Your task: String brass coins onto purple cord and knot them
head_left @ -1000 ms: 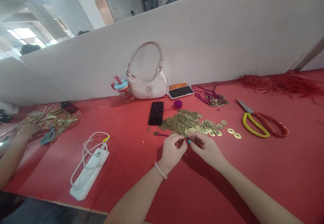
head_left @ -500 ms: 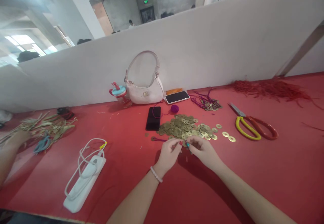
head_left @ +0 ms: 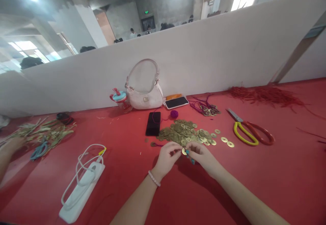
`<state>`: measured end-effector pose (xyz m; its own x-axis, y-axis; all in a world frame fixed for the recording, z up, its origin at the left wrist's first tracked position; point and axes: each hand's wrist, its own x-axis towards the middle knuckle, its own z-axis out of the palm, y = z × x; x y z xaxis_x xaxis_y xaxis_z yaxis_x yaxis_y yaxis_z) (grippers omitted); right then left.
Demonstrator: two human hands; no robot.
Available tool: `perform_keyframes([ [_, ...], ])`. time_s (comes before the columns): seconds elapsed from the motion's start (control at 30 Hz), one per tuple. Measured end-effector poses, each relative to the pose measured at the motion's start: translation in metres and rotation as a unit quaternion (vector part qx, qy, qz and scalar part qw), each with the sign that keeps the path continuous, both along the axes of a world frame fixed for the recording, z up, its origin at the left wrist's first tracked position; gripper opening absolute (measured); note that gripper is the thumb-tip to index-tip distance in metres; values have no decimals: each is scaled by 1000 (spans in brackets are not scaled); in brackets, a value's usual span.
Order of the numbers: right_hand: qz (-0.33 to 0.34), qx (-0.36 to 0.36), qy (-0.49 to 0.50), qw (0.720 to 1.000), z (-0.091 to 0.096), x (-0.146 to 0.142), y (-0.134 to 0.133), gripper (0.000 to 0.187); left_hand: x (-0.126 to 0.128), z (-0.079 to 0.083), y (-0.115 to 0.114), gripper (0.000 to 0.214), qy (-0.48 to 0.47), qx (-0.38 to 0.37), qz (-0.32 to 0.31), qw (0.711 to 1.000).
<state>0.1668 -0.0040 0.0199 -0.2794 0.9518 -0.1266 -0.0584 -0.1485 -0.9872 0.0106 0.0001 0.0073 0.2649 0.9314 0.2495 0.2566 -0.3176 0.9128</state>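
My left hand (head_left: 166, 157) is closed in a pinch at the near edge of the coin pile. A purple cord (head_left: 159, 145) runs in behind its fingers, and a coin (head_left: 152, 144) lies at the cord's other end. Facing it, my right hand (head_left: 202, 157) pinches a brass coin with a hole (head_left: 184, 151), close to the left fingertips. The fingers hide where cord and coin meet. Just beyond both hands spreads a heap of brass coins (head_left: 178, 131), with a few loose coins (head_left: 224, 139) to the right.
Scissors (head_left: 246, 130) lie right of the coins. Behind are a black phone (head_left: 153, 124), purple yarn ball (head_left: 174, 114), white phone (head_left: 177, 102), handbag (head_left: 145, 99), corded coins (head_left: 210, 110) and red strands (head_left: 265, 96). A power strip (head_left: 81, 192) and another person's hand (head_left: 15, 145) are at left.
A coin now shows between my two hands, where the fingertips covered it before. My hands stay close together. The whole view has shifted slightly as the head moved.
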Motion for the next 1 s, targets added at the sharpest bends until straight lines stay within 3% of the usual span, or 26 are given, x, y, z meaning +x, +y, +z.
perform_keyframes([
  [0.53, 2, -21, 58, 998, -8, -2, -1, 26, 2, -2, -2, 8, 4, -7, -4, 1000],
  [0.83, 12, 60, 29, 998, -15, -3, 0, 26, 3, -2, -3, 8, 3, -14, 1, 1000],
  [1.0, -2, 68, 22, 997, -17, -1, 1, 25, 3, -3, -3, 10, -12, -17, 1, 1000],
])
